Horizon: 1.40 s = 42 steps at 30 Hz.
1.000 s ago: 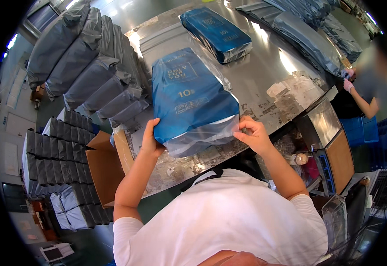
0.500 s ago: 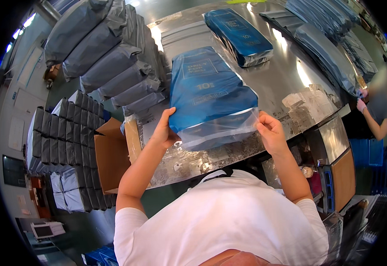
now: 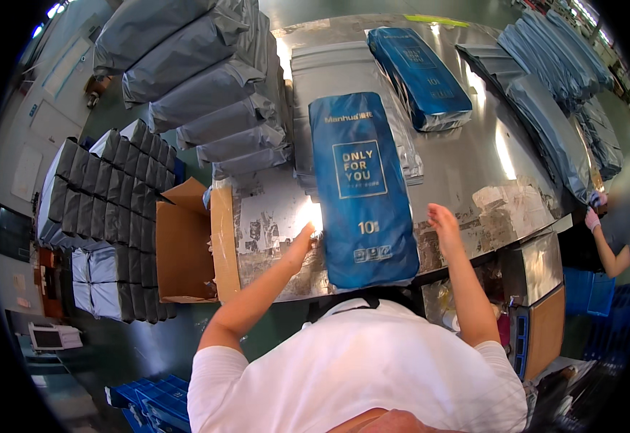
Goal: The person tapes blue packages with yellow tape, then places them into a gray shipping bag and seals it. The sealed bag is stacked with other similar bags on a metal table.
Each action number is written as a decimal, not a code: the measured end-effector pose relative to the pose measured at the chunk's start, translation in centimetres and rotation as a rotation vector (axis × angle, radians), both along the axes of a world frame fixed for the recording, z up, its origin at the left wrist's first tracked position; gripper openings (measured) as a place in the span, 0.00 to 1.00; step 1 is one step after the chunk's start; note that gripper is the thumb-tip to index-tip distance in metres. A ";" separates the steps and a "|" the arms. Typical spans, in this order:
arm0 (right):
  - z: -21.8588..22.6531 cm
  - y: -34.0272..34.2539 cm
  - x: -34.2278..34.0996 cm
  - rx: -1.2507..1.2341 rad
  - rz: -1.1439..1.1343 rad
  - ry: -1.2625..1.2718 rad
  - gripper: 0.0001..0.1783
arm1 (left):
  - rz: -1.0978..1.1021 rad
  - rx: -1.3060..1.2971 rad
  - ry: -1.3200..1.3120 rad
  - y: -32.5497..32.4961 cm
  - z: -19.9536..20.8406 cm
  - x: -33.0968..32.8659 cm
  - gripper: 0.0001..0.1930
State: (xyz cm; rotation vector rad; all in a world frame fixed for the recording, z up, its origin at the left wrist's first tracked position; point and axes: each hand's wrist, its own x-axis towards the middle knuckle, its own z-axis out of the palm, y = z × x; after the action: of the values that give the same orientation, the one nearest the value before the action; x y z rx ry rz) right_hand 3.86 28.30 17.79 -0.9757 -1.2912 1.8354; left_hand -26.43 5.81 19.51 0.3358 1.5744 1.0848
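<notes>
A long blue plastic-wrapped package (image 3: pixel 365 209) with pale printing lies face up at the table's near edge, its lower end close to my body. My left hand (image 3: pixel 300 249) is beside its left edge, fingers loosely extended and holding nothing that shows. To the right of the package, my right hand (image 3: pixel 445 227) is raised with fingers apart, not touching it. A second blue package (image 3: pixel 421 79) lies farther back on the right. Between the two, flat grey plastic bags (image 3: pixel 333 68) are stacked partly beneath the near package.
The metal table (image 3: pixel 484 155) carries filled grey bags (image 3: pixel 206 94) at left and more grey bags (image 3: pixel 545 115) at right. An open cardboard box (image 3: pixel 185 252) stands at the left edge. Wrapped bundles (image 3: pixel 113 202) are piled beyond it. Another person's gloved hand (image 3: pixel 593 218) is at far right.
The near package, held at its clear-film end by both hands, now lies flat and closer to me. Both hands have let go and moved off its sides.
</notes>
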 end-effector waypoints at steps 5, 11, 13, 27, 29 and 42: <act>-5.3 -0.4 -6.0 -0.119 0.023 -0.092 0.31 | 0.137 0.207 -0.218 3.5 -1.0 1.3 0.31; -4.9 -5.4 -4.2 -0.237 0.184 -0.144 0.28 | -0.013 0.155 0.379 -0.9 -5.7 2.7 0.29; -7.6 -5.2 -0.9 -0.197 0.107 -0.299 0.18 | -0.079 0.120 0.353 -3.0 -4.7 1.5 0.23; -7.2 20.8 -19.9 1.334 0.483 -0.949 0.12 | -0.727 -0.117 1.759 19.9 -8.1 -16.3 0.05; -7.6 21.5 -20.2 1.290 0.382 -0.991 0.12 | -0.641 -0.049 1.751 20.8 -8.2 -17.2 0.04; -7.4 13.5 -15.9 0.957 -0.036 -0.471 0.10 | -0.186 0.604 1.488 14.1 -5.6 -12.5 0.06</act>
State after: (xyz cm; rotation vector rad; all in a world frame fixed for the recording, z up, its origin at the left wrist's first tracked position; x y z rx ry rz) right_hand -12.00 41.75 10.43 -0.8606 -2.1057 0.7483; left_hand -38.96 19.95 13.91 1.9994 2.2859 1.1637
